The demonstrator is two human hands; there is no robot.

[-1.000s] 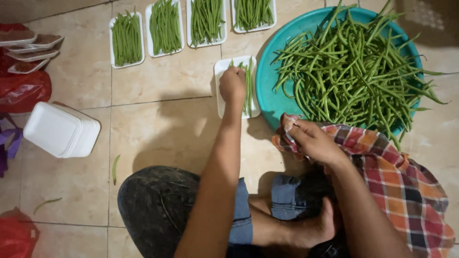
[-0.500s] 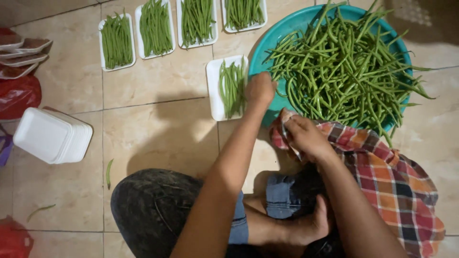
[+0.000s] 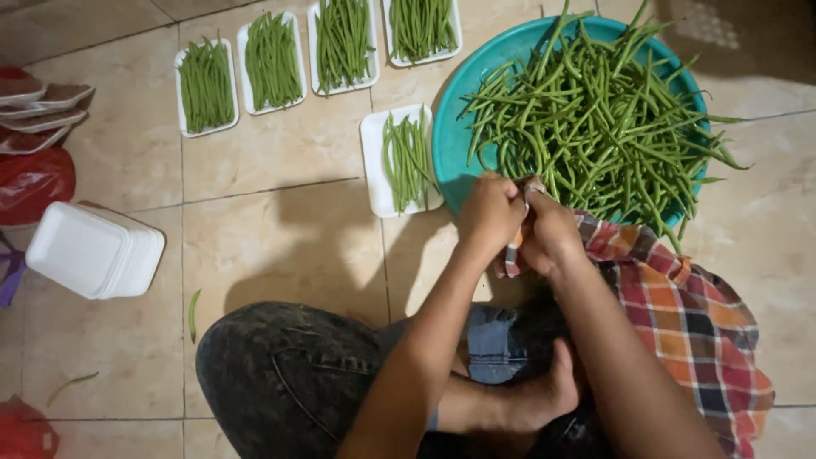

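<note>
Sitting on a beige tiled floor (image 3: pixel 280 187), the person holds the left hand (image 3: pixel 491 212) and right hand (image 3: pixel 548 231) together, fingers closed on beans (image 3: pixel 595 119) at the near rim of a teal basin (image 3: pixel 450 144). White trays (image 3: pixel 406 160) of beans lie beyond, a tray stack (image 3: pixel 93 251) left, a plaid cloth (image 3: pixel 688 314) right.

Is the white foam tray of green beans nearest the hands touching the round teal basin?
Touching: the head view shows the white foam tray with its right edge tucked against the teal basin, no floor between.

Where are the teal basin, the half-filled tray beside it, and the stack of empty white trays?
teal basin (image 3: pixel 452 144), head view, bare left rim.
half-filled tray (image 3: pixel 375 174), head view, bare white left part.
stack of empty white trays (image 3: pixel 81 248), head view, top tray's middle.
</note>
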